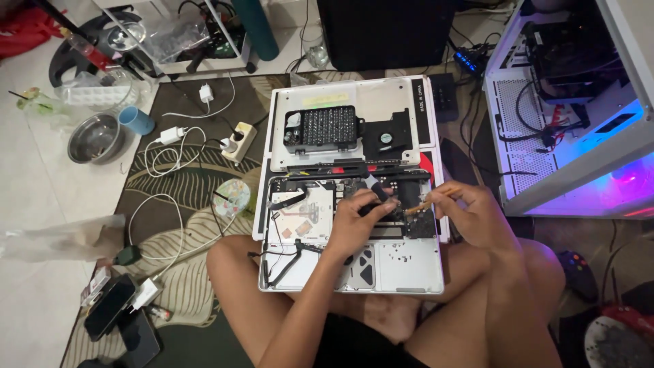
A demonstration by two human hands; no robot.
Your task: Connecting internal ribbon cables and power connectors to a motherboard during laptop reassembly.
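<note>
An opened silver laptop [409, 269] rests on my crossed legs, its insides exposed. My left hand [357, 221] presses on the dark circuit board [415, 221] and pinches a small black part near the middle. My right hand [473, 215] holds a thin orange-handled brush [428, 202] whose tip touches the board just right of my left fingers. The removed bottom cover [286, 146] lies flat behind the laptop and carries a black screwdriver bit case [321, 128] and a small black fan [386, 136].
A white computer case [579, 102] lit blue and purple stands at the right. On the patterned rug at the left lie white chargers and cables [170, 146], a metal bowl [95, 138], a blue cup [136, 120] and phones [112, 307]. A game controller [579, 269] lies by my right knee.
</note>
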